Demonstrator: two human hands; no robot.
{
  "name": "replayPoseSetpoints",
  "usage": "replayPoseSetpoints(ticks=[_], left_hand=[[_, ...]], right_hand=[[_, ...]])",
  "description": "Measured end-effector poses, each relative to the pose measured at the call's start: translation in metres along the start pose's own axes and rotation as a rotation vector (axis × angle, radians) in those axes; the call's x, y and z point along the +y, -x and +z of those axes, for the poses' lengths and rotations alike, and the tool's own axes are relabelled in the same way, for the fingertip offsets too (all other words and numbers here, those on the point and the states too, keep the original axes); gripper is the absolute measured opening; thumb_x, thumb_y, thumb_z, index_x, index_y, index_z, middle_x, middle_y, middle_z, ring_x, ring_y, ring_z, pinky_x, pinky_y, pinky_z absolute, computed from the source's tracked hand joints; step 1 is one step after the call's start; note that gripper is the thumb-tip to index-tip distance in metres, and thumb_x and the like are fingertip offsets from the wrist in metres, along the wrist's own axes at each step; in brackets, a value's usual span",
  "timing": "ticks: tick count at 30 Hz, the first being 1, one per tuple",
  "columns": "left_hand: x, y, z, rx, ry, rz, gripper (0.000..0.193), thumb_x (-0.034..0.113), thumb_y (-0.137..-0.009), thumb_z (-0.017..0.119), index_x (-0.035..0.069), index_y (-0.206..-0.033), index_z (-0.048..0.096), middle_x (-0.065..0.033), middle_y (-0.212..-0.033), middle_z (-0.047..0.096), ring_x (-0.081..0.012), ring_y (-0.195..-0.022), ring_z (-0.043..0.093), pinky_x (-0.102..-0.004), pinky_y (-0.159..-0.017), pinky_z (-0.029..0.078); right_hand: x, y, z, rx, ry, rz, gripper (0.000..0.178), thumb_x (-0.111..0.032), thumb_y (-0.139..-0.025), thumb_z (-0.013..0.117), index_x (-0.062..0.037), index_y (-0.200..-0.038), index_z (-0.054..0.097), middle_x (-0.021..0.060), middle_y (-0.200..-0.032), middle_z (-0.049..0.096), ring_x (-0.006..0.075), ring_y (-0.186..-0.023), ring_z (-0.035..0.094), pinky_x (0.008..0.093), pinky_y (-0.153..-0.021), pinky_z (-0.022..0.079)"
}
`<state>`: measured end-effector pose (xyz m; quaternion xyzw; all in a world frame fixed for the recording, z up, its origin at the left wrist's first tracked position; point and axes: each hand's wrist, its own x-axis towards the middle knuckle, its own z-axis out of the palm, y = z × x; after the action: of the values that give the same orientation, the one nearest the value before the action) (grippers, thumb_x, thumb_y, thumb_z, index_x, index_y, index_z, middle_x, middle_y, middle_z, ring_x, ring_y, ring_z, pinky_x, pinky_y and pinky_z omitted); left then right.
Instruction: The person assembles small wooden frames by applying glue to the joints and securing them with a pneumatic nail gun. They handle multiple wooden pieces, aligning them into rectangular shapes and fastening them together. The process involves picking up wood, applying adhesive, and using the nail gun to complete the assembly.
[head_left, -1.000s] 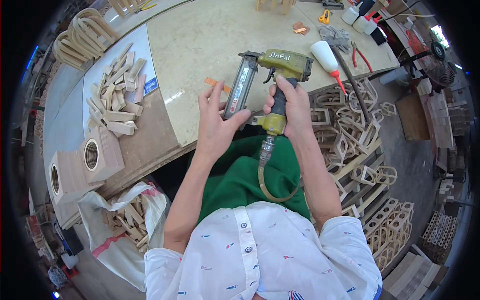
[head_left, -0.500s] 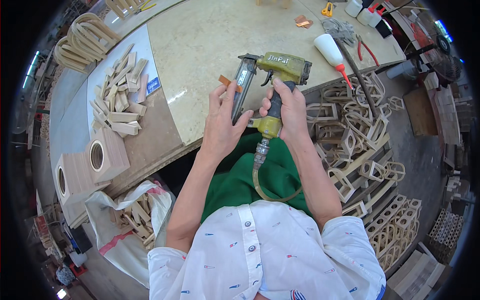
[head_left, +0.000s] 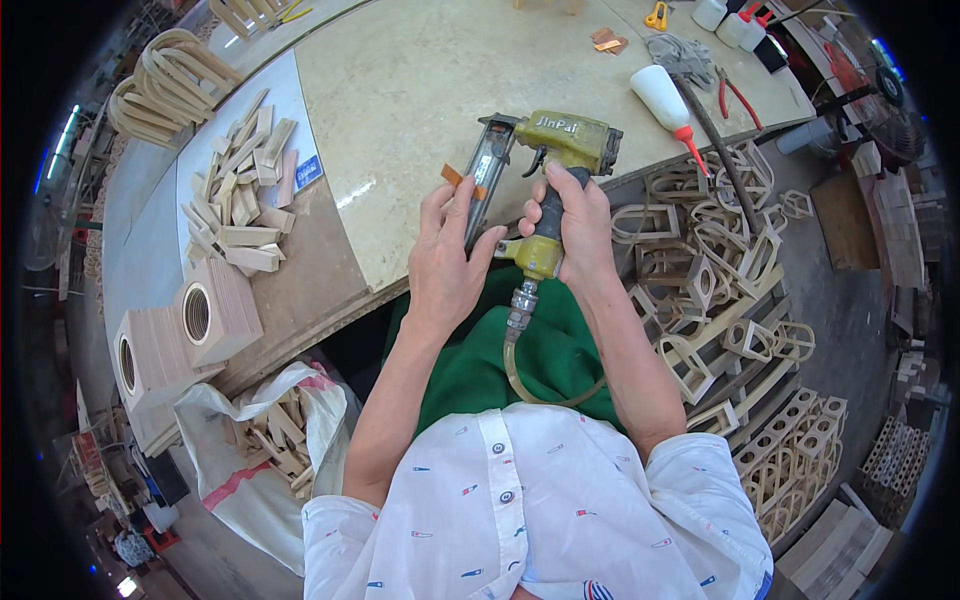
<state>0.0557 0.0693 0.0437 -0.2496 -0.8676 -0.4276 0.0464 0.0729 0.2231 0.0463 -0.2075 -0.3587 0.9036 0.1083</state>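
My right hand (head_left: 577,225) is wrapped round the black grip of a yellow-green pneumatic staple gun (head_left: 565,140), held above my lap by the table's near edge. At its left end, the gun's grey metal magazine (head_left: 490,160) stands slantwise. My left hand (head_left: 450,235) closes at this magazine, the thumb near its lower part. Under the left fingertips, a short copper-coloured staple strip (head_left: 463,182) lies across the magazine. A metal coupling (head_left: 522,305) and a clear yellowish hose (head_left: 520,375) hang from the gun's handle.
Left on the table (head_left: 400,90) lie loose wood pieces (head_left: 240,195) and wooden blocks with round holes (head_left: 215,310). A white sack (head_left: 240,500) of offcuts stands below. A glue bottle (head_left: 660,100), pliers (head_left: 735,100) and a rod (head_left: 720,150) lie right, above stacked wooden frames (head_left: 700,260).
The copper-coloured strip sits slightly lower and tilts more against the magazine. Both hands keep their hold on the gun and strip; the whole view has shifted a little.
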Motion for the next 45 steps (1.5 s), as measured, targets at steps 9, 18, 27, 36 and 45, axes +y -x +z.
replayPoseSetpoints(ticks=[9,18,27,36,45], left_hand=[[0.001,0.018,-0.002,0.063,0.035,0.035,0.05,0.004,-0.091,0.059,0.001,-0.138,0.044,-0.0173,-0.124,0.045,-0.0301,-0.11,0.053,-0.0363,-0.09,0.046],[-0.012,0.037,0.0,0.179,0.234,-0.102,0.057,-0.002,-0.094,0.046,0.002,-0.147,0.028,-0.0165,-0.135,0.029,-0.0293,-0.124,0.045,-0.0387,-0.102,0.041],[-0.003,0.085,-0.014,0.127,0.386,-0.194,0.061,-0.004,-0.09,0.05,0.001,-0.146,0.03,-0.0138,-0.137,0.029,-0.0264,-0.125,0.044,-0.0377,-0.106,0.037],[-0.012,0.005,-0.045,0.131,0.226,-0.134,0.019,0.004,-0.087,0.062,-0.003,-0.105,0.062,-0.0077,-0.093,0.061,-0.012,-0.084,0.06,-0.0255,-0.074,0.047],[-0.028,-0.052,-0.029,-0.113,0.24,-0.334,0.019,0.006,-0.081,0.065,-0.003,-0.098,0.063,-0.0047,-0.077,0.065,-0.0116,-0.072,0.062,-0.0257,-0.067,0.048]], right_hand=[[0.0,0.0,-0.001,-0.013,0.015,0.038,0.019,-0.019,-0.093,0.058,-0.0047,-0.089,0.046,0.0052,-0.071,0.052,0.0136,-0.055,0.055,0.0305,-0.045,0.049],[0.0,-0.002,0.0,-0.025,0.031,0.034,0.019,-0.018,-0.093,0.057,-0.0039,-0.089,0.046,0.0054,-0.071,0.052,0.0137,-0.054,0.055,0.0305,-0.044,0.049],[-0.017,-0.007,-0.001,-0.015,0.128,0.006,0.018,-0.017,-0.093,0.058,-0.0039,-0.091,0.045,0.0052,-0.072,0.051,0.0135,-0.055,0.056,0.0303,-0.044,0.049],[-0.022,0.005,0.009,-0.074,0.311,-0.003,0.02,-0.017,-0.092,0.06,-0.003,-0.094,0.046,0.0061,-0.074,0.052,0.0135,-0.055,0.055,0.0287,-0.044,0.049],[-0.015,0.013,0.019,-0.073,0.393,0.045,0.02,-0.017,-0.092,0.061,-0.0027,-0.093,0.047,0.0055,-0.073,0.053,0.0133,-0.055,0.056,0.0286,-0.044,0.049]])
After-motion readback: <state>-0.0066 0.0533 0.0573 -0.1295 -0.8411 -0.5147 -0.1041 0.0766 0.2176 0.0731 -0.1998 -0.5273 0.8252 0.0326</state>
